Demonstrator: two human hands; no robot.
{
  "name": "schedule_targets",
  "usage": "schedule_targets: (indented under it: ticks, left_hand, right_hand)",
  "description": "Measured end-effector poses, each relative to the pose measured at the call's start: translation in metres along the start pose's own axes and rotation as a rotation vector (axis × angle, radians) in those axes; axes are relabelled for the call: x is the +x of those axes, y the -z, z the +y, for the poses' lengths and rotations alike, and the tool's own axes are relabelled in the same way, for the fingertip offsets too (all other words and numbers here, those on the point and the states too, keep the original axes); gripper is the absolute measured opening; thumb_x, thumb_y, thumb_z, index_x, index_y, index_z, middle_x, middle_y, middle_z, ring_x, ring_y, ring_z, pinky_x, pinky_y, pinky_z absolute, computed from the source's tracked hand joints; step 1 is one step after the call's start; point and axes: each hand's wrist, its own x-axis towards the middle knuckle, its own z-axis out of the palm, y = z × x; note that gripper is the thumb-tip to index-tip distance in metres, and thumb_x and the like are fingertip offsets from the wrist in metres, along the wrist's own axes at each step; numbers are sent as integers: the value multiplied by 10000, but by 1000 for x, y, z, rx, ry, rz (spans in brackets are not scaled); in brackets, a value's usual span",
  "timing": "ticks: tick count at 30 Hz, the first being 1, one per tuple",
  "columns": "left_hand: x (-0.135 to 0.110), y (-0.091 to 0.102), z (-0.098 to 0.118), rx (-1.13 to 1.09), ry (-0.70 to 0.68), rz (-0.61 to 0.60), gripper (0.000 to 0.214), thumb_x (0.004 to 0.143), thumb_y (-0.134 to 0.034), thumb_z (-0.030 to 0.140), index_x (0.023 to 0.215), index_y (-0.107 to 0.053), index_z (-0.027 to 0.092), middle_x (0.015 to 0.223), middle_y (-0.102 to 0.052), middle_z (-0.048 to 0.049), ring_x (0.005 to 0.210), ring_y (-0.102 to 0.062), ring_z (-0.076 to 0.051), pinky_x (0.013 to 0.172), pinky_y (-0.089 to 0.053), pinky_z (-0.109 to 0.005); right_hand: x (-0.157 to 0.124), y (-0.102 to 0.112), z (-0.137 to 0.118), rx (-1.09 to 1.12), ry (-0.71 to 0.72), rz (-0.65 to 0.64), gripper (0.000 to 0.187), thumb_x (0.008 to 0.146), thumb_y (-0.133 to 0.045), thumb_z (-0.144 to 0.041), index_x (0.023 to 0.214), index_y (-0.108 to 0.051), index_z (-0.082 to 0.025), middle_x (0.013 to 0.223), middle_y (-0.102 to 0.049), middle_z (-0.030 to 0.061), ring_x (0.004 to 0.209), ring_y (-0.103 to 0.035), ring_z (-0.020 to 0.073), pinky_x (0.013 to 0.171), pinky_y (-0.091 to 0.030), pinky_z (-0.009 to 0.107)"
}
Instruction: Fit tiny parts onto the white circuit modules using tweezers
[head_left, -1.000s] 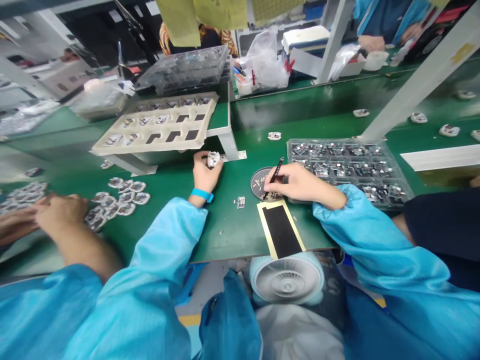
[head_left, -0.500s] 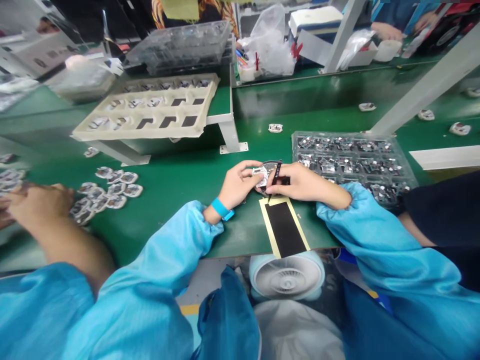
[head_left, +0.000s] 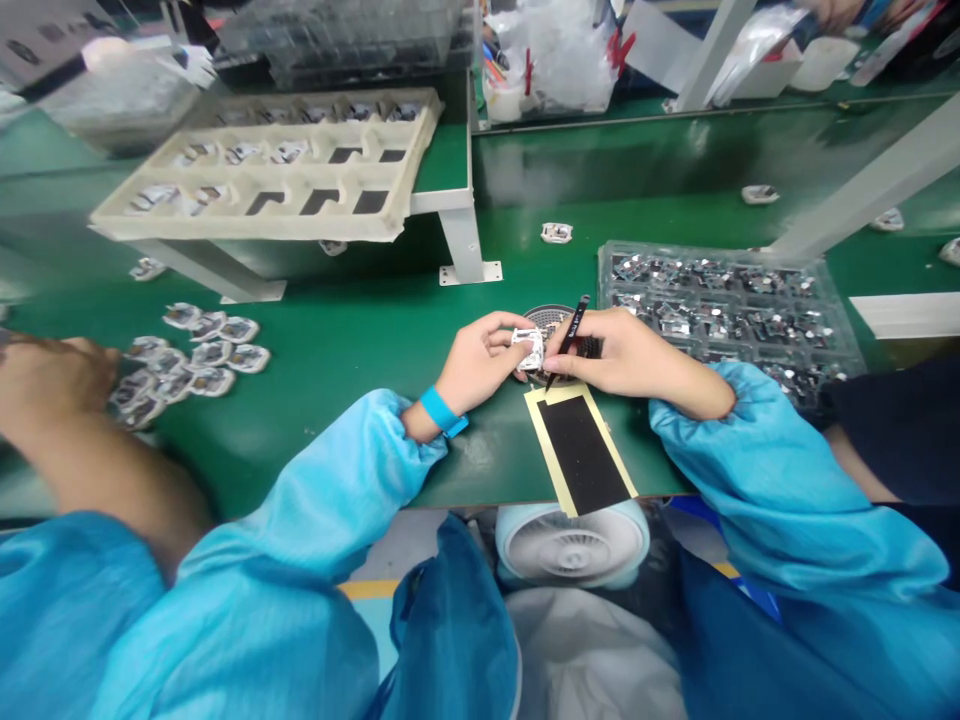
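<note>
My left hand [head_left: 484,362] pinches a small white plastic housing [head_left: 528,349] between thumb and fingers. Black tweezers [head_left: 574,330] are held in my right hand [head_left: 619,350], slanting down with their tips close to the top edge of a black sheet with a yellow border [head_left: 585,450]. Under and behind both hands lies a round dark tray with a dotted surface [head_left: 546,318], partly covered by them. The exact spot of the tweezer tips is too small to make out.
A clear compartment tray [head_left: 720,300] of small electronic parts lies to the right. Several white housings [head_left: 187,365] cluster at left, near a co-worker's hand [head_left: 67,375]. A cream tray [head_left: 285,225] rests on a raised shelf. A fan [head_left: 574,545] sits below the table edge.
The view has shifted, so the trays sit higher in the picture. The housing and tweezers remain held; the hands are slightly further apart, and more of the round tray shows.
</note>
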Motion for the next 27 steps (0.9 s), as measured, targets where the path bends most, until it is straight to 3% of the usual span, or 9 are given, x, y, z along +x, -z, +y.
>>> schedule_targets:
  ticks: [17, 21, 25, 27]
  left_hand:
    - [-1, 0, -3, -21, 10, -5, 250, 770, -774, 204, 991, -676, 145, 776, -757, -36, 554, -682, -121, 534, -589, -227]
    - [-1, 1, -5, -13, -4, -9, 262, 775, -786, 236, 995, -673, 150, 784, -760, -36, 557, -686, -127, 538, -592, -237]
    - [-2, 0, -1, -16, -12, -5, 242, 781, -783, 229, 980, -668, 152, 780, -761, -35, 550, -685, -126, 530, -584, -231]
    - [-3, -1, 1, -28, -11, 4, 225, 783, -774, 210, 971, -664, 155, 767, -759, -30, 541, -681, -126, 511, -572, -223]
  right_hand:
    - [0, 0, -4, 48, -54, -50, 168, 892, -746, -350, 860, -747, -185, 814, -754, 22, 734, -672, 168, 702, -509, 292]
    - [-1, 5, -12, 121, -14, 120, 218, 888, -752, -411, 866, -738, -194, 856, -767, 46, 776, -698, 194, 739, -556, 331]
    - [1, 6, -13, 3, 88, 414, 173, 891, -755, -401, 833, -735, -239, 865, -767, 45, 827, -714, 226, 809, -576, 393]
    - [2, 5, -10, -65, 135, 497, 125, 891, -758, -366, 831, -741, -259, 869, -769, 40, 837, -717, 237, 837, -574, 419]
